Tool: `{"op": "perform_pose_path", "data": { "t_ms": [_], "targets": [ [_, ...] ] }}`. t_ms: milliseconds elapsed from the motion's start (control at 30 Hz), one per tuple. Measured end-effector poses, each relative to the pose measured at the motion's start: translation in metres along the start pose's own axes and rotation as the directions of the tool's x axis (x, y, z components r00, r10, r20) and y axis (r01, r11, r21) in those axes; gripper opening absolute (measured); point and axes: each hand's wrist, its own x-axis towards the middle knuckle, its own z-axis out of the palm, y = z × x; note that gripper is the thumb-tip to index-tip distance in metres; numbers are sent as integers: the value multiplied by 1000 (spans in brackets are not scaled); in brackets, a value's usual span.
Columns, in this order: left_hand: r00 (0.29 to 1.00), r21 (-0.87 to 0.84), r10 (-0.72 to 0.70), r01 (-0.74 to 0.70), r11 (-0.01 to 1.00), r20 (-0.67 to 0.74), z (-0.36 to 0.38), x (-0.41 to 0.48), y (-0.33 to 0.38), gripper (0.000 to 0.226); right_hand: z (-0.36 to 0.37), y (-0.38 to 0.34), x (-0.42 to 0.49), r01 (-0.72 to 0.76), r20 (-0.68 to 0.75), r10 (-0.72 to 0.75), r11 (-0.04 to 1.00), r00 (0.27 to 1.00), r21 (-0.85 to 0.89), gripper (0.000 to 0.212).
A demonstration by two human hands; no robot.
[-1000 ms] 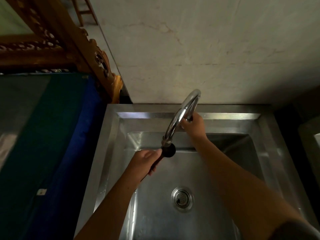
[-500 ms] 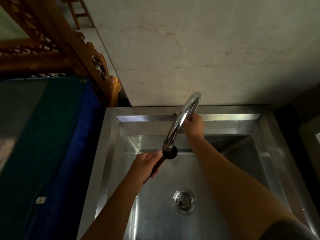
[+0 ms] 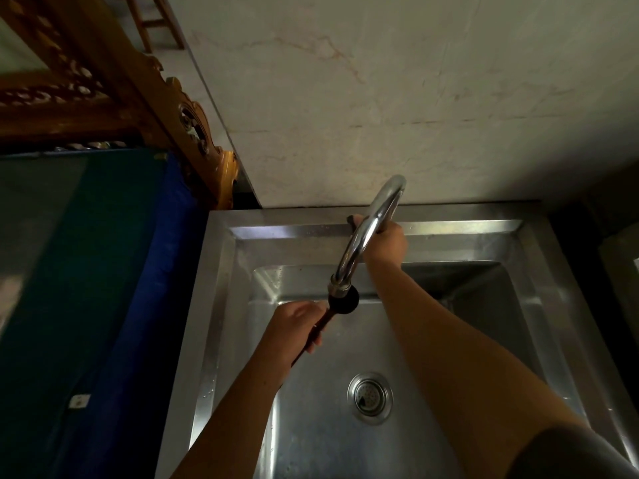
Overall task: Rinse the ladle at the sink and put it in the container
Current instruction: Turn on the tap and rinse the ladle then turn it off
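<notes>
My left hand (image 3: 297,331) grips the dark handle of a small black ladle (image 3: 344,302). Its round bowl sits right under the spout of the curved chrome faucet (image 3: 366,236), above the steel sink (image 3: 221,305). My right hand (image 3: 385,242) reaches behind the faucet's arch and is closed around the tap handle at the sink's back ledge; the faucet hides most of the handle. No water stream is visible. No container shows in the view.
The drain (image 3: 370,397) lies in the basin floor, below and right of the ladle. A blue and green cloth-covered surface (image 3: 90,271) borders the sink on the left. Carved wooden furniture (image 3: 145,98) stands at the back left against the marble wall (image 3: 380,98).
Both hands keep their grips and positions. The view has tilted slightly, so the sink sits a little lower in the frame.
</notes>
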Motion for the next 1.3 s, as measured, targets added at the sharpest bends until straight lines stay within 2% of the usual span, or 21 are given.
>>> {"op": "perform_pose_path", "data": {
  "t_ms": [200,333,400,500,567,667,867,1100,1300],
  "targets": [
    [1000,-9,8,-8,1000,-14,0,-4,0,35,-10,3,-8,53,83,-52,999,995,-11,16],
    [999,-26,40,-40,999,-22,3,-10,8,33,-23,8,-32,63,45,-64,997,997,39,40],
    [998,-47,54,-56,997,-28,6,-11,14,33,-28,9,-48,63,35,-66,995,997,73,41],
    [998,-56,56,-58,997,-28,9,-8,21,37,-37,9,-71,1,101,-18,986,995,165,36],
    [998,-111,52,-54,992,-17,12,-5,27,32,-44,7,-79,-14,128,-8,985,992,169,33],
    [999,-141,32,-36,989,-26,19,-1,38,36,-50,-3,-89,-74,274,5,968,962,241,19],
    [996,-160,64,-72,984,-56,36,0,53,41,-59,-24,-101,-154,501,-45,925,864,348,45],
    [993,-209,59,-79,975,-101,45,0,64,39,-63,-34,-106,-174,560,-118,881,820,441,55],
    [983,-244,182,-184,952,-30,33,-15,36,30,-60,-38,-105,-260,561,-97,813,822,521,51]
  ]
}}
